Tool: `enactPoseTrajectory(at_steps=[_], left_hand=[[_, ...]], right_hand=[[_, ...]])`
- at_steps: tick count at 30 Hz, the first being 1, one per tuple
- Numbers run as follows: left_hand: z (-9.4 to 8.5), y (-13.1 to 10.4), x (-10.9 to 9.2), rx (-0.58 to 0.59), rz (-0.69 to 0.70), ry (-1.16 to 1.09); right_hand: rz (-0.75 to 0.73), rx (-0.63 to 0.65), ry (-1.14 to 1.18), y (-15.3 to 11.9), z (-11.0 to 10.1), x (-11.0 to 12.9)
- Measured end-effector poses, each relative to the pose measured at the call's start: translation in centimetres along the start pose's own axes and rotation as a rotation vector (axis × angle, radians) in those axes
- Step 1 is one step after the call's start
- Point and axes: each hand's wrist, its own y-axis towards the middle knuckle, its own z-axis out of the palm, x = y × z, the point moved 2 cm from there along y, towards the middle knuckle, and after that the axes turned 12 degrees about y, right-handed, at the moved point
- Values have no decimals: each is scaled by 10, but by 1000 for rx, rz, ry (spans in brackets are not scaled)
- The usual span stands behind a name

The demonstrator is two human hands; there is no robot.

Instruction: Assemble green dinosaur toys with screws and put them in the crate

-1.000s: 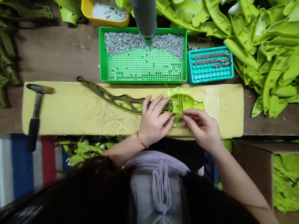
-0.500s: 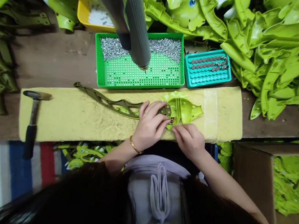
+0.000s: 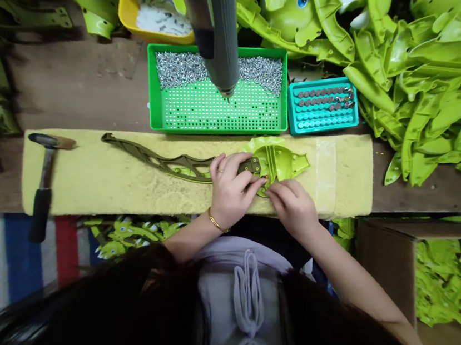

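Observation:
A lime-green plastic shell [image 3: 283,161] lies on the yellow foam pad [image 3: 128,182], joined to a long olive-green openwork piece [image 3: 152,158] that stretches left. My left hand [image 3: 230,190] presses down on the joint between the two parts, fingers curled over the olive piece's end. My right hand [image 3: 292,205] pinches at the shell's near edge, fingertips meeting my left thumb; whatever small part sits between the fingers is hidden.
A grey hanging power screwdriver [image 3: 220,31] dangles over a green tray [image 3: 284,98] of screws. A teal tray [image 3: 322,106] of small parts sits to its right. A hammer [image 3: 43,183] lies at left. Green shells [image 3: 436,69] are heaped at right, a cardboard box [image 3: 384,253] below.
My right hand has slid left and closer to the shell's near edge, closing up against my left hand. The view shifted slightly; the hanging screwdriver swung.

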Motion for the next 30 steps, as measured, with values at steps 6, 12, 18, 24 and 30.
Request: enactPoseTrajectory(at_steps=[6,12,18,24,30], left_hand=[[-2,2,5,22,16,24],[-10,-1,18,161,174,-45],[-7,-3,20,185,120,-43],[-7,-4,20,162,160,-27],[-8,-4,21,128,191,-41]], right_hand=[[-20,151,63,10,-2,-1],[94,144,20,10,2,0],[125,167,-21,12,8,1],[126,114,60,12,2,-1],[13,89,29,7,1,-3]])
